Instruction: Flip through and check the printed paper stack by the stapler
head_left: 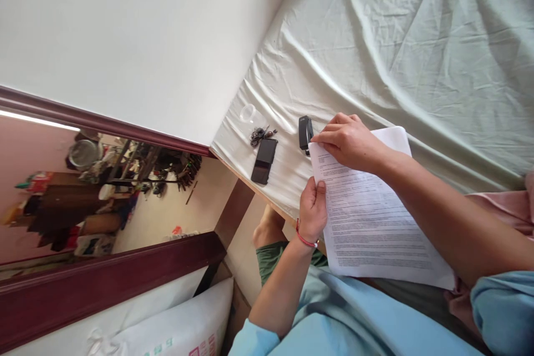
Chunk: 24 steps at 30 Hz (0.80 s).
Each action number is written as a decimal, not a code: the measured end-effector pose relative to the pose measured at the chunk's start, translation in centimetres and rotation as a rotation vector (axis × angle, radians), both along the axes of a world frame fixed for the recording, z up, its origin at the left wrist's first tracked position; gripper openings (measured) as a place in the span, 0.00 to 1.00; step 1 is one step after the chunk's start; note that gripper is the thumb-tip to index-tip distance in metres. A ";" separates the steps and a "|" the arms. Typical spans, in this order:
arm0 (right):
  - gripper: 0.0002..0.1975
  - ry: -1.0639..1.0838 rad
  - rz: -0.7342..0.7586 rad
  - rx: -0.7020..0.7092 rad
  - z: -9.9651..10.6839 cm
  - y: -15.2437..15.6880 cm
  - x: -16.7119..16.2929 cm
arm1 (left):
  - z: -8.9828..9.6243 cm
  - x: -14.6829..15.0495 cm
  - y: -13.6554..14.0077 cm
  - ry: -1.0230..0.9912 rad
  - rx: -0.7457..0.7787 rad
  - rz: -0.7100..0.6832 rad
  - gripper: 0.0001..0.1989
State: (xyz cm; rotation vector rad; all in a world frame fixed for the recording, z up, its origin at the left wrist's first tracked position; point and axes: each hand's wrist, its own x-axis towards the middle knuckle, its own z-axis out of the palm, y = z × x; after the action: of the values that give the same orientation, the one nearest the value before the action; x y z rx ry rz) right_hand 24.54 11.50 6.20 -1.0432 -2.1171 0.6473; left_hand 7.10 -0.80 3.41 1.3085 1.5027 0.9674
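Observation:
A stack of printed white sheets (367, 222) lies tilted over my lap and the bed edge, text side up. My left hand (314, 208), with a red band at the wrist, grips the stack's left edge, thumb on top. Across the upper part reaches my right hand (344, 136), its fingers closed at the top left corner of the sheets. Just beyond those fingertips rests a black desk tool (305, 132) with a metal part, a stapler or hole punch; I cannot tell which. The undersides of the sheets and some fingers are hidden.
A black phone (264, 161), a coiled dark cable (259, 136) and a clear plastic cup (247, 113) lie on the pale bedsheet (400, 39). Left of the bed are a white wall, a maroon-framed opening (104, 258) and a white sack (183, 322).

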 end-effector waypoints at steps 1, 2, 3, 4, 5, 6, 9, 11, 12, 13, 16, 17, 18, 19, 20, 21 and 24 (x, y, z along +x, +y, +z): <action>0.19 -0.009 0.008 -0.003 0.0 0.0 0.0 | -0.1 0.1 -0.1 -0.003 0.003 0.014 0.24; 0.19 -0.017 0.014 -0.005 -0.1 0.0 -0.1 | -0.2 0.2 -0.2 -0.007 0.006 0.029 0.24; 0.19 -0.025 0.019 -0.007 -0.1 0.0 -0.1 | -0.2 0.2 -0.3 -0.011 0.007 0.042 0.25; 0.19 -0.031 0.024 -0.007 -0.1 0.0 -0.2 | -0.3 0.3 -0.3 -0.014 0.009 0.051 0.25; 0.20 -0.037 0.030 -0.007 -0.1 -0.1 -0.2 | -0.3 0.3 -0.4 -0.012 0.011 0.056 0.25; 0.20 -0.040 0.036 -0.005 -0.1 -0.1 -0.2 | -0.2 0.3 -0.4 -0.004 0.015 0.056 0.26; 0.19 -0.037 0.049 -0.007 0.0 -0.2 -0.2 | 0.2 0.3 -0.5 0.052 0.040 0.026 0.26; 0.18 -0.018 0.042 -0.021 0.1 -0.2 -0.1 | 0.5 0.2 -0.6 0.095 0.056 -0.001 0.26; 0.17 -0.002 0.036 -0.031 0.2 -0.2 -0.1 | 0.6 0.1 -0.7 0.108 0.062 -0.010 0.26; 0.17 0.017 0.033 -0.042 0.3 -0.1 0.0 | 0.7 0.1 -0.8 0.115 0.064 -0.015 0.27; 0.16 0.071 0.045 -0.060 0.7 0.0 0.2 | 0.7 0.1 -0.9 0.114 0.064 -0.017 0.27; 0.15 0.080 0.052 -0.059 0.8 0.0 0.3 | 0.6 0.2 -0.9 0.109 0.065 -0.015 0.27; 0.15 0.083 0.056 -0.057 0.9 0.0 0.3 | 0.6 0.2 -1.0 0.104 0.066 -0.011 0.27; 0.15 0.082 0.058 -0.055 1.0 0.0 0.3 | 0.5 0.3 -1.0 0.099 0.068 -0.004 0.27; 0.15 0.078 0.059 -0.053 1.0 0.0 0.3 | 0.5 0.3 -1.0 0.095 0.070 0.003 0.27; 0.15 0.071 0.060 -0.053 1.1 0.0 0.3 | 0.4 0.3 -1.0 0.095 0.071 0.009 0.27; 0.16 0.036 0.054 -0.062 1.1 -0.1 0.0 | 0.2 0.4 -1.0 0.112 0.068 0.021 0.27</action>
State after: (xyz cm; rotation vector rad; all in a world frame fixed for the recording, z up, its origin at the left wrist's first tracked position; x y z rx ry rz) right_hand 24.56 11.39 7.31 -1.0028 -2.1120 0.7567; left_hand 7.47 -1.80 3.58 1.4182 1.5832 0.9795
